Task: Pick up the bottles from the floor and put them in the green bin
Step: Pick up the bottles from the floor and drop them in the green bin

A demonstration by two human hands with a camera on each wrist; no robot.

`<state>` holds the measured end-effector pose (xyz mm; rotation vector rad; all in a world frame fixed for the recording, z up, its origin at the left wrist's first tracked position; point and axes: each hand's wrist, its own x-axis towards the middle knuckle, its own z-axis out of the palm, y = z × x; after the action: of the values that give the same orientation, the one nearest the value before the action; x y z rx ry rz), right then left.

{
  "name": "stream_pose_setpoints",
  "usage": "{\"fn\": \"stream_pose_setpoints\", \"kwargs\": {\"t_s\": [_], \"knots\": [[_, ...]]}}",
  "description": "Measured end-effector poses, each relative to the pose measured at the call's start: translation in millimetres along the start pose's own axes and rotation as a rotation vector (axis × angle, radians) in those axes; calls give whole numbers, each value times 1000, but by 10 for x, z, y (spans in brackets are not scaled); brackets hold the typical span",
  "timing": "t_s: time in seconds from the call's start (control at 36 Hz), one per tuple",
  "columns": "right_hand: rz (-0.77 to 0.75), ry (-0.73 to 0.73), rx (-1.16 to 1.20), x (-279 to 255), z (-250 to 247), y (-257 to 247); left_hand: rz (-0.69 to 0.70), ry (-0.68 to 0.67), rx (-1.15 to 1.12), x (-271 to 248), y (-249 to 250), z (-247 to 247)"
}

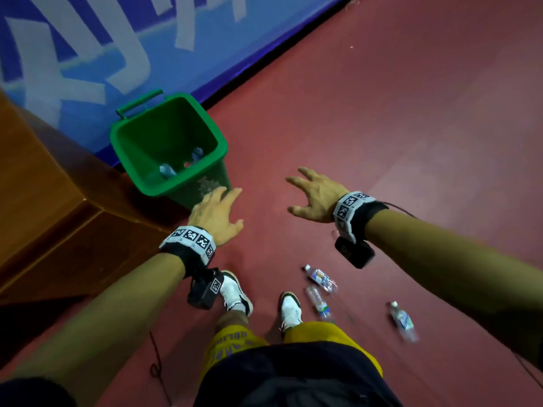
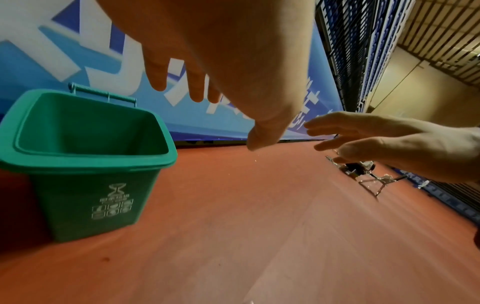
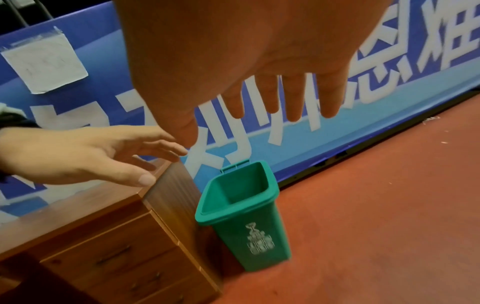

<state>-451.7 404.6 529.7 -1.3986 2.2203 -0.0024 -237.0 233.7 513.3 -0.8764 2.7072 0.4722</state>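
The green bin (image 1: 188, 189) stands open on the red floor against a blue banner, with bottles (image 1: 167, 170) lying at its bottom. My left hand (image 1: 217, 214) hovers just in front of the bin's near wall, fingers spread and empty. My right hand (image 1: 314, 195) hangs to the right of the bin, fingers spread, holding nothing. Three clear plastic bottles lie on the floor near my feet: one (image 1: 321, 278), another (image 1: 318, 302) beside it, and a third (image 1: 404, 321) farther right. The bin (image 2: 85, 156) fills the left of the left wrist view, and the bin (image 3: 244, 214) appears small in the right wrist view.
A wooden cabinet (image 1: 53, 207) with drawers (image 3: 111, 257) stands directly left of the bin. The blue banner wall (image 1: 88, 54) runs behind. My white shoes (image 1: 235, 292) stand on the red floor (image 1: 411, 127), with a thin cable (image 1: 155, 368) near them.
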Motion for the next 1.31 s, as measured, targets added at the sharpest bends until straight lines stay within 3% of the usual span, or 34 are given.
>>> {"fn": "stream_pose_setpoints", "kwargs": {"t_s": [0.19,0.44,0.67,1.03,1.31], "knots": [[106,62,104,-817,276,430,38,1,-41,-437,537,343],[160,74,152,-1967,951,361,118,10,-73,-1175,1004,939],[157,21,190,-2676,1506,159,75,-96,-112,-2050,1142,1572],[96,-81,-33,-2966,1638,409,-3,-40,-73,-2426,1449,1764],[-16,-151,23,-2774,1695,1021,-215,-69,-141,-2253,2021,2010]]}}
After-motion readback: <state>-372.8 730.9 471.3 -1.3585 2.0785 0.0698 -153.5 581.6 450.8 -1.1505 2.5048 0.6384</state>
